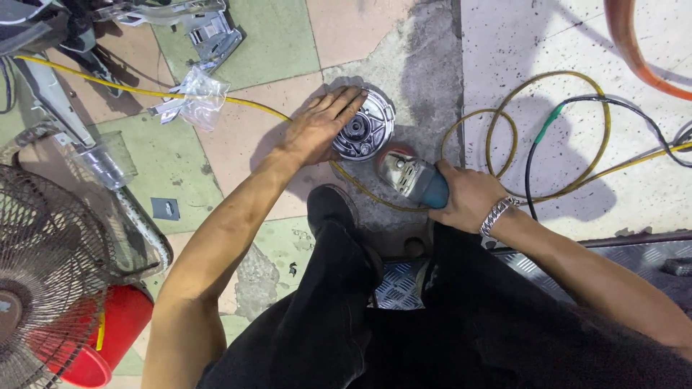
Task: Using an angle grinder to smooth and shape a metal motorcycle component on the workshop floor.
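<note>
The left hand [321, 128] lay flat, fingers spread, pressing on the left rim of a round metal housing [364, 131] that rested on the concrete floor [425, 65]; this grip was apart, not closed on anything. The right hand [465, 198] had its grip clamped around the blue body of an angle grinder [412, 179], whose disc end sat just beside the housing's near-right edge. A yellow cable [504, 137] looped on the floor to the right, with a black cable [577, 108] near it. At far left a clear plastic cup [108, 160] stood tilted; its contents could not be told. A red bucket [101, 335] sat behind a fan grille [43, 266] at near left. Bare tiles lay open left of the housing.
</note>
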